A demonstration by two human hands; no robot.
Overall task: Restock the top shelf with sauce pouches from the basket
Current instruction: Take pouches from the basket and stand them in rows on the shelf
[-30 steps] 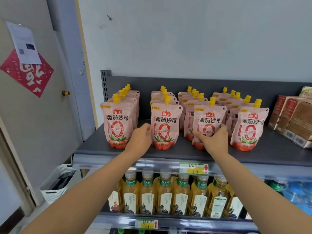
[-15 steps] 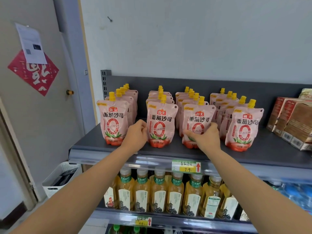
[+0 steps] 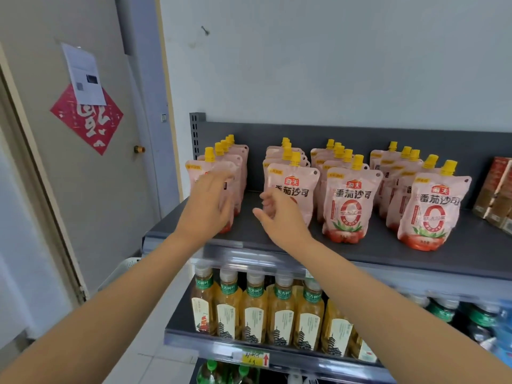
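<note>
The pink stand-up sauce pouches with yellow screw caps (image 3: 349, 206) stand upright in four front-to-back rows on the dark grey metal top shelf (image 3: 471, 253), with gaps of bare shelf between the rows. The nearest pouch of each row faces you with its red-and-white label.

Your left hand (image 3: 206, 209) is spread across the face of the front pouch of the left row (image 3: 195, 171), fingers straight and a little apart. It is blurred, so you cannot tell from this view whether it presses on the pouch. Your right hand (image 3: 279, 217) hangs just in front of the front pouch of the second row (image 3: 300, 184), fingers loosely curled, thumb out to the left, gripping nothing.

At the far right of the shelf stand red-brown cartons (image 3: 496, 189). On the shelf below, amber tea bottles with green-banded necks (image 3: 255, 309) line the front edge. Low on the left, behind your left forearm, a corner of the white slotted plastic basket (image 3: 128, 268) shows on the floor.
</note>
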